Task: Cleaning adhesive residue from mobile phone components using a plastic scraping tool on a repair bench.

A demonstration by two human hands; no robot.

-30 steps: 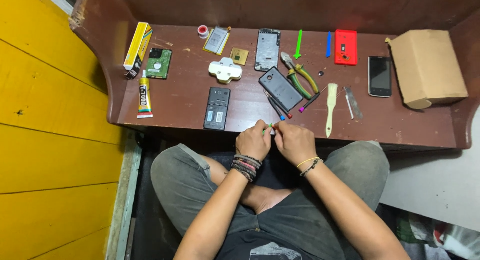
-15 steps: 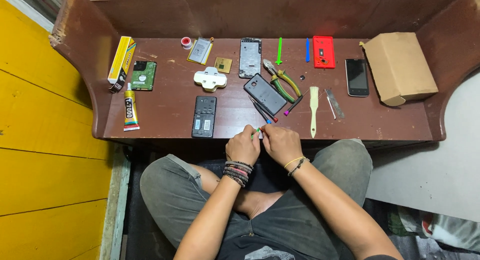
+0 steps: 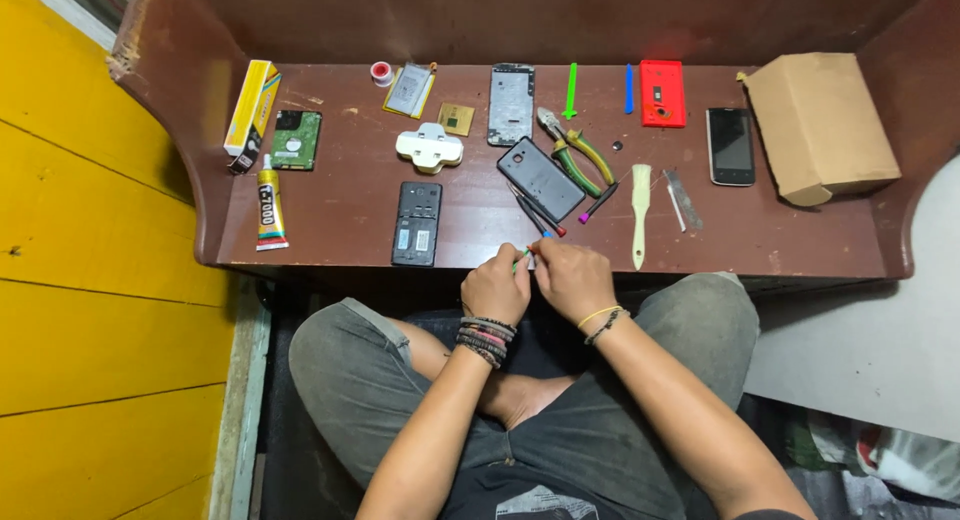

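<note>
A dark brown wooden table [image 3: 340, 215] is strewn with a cardboard box [image 3: 820, 125], several opened phones and hand tools. At its front edge, a small green-tipped tool [image 3: 523, 259] is pinched between the left hand [image 3: 497, 285] and right hand [image 3: 570, 278], both curled closed around it, just below a black phone [image 3: 417, 223].

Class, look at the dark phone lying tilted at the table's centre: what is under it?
Thin screwdrivers poke out from beneath the dark phone, coloured tips showing. Their upper ends are covered.
</note>
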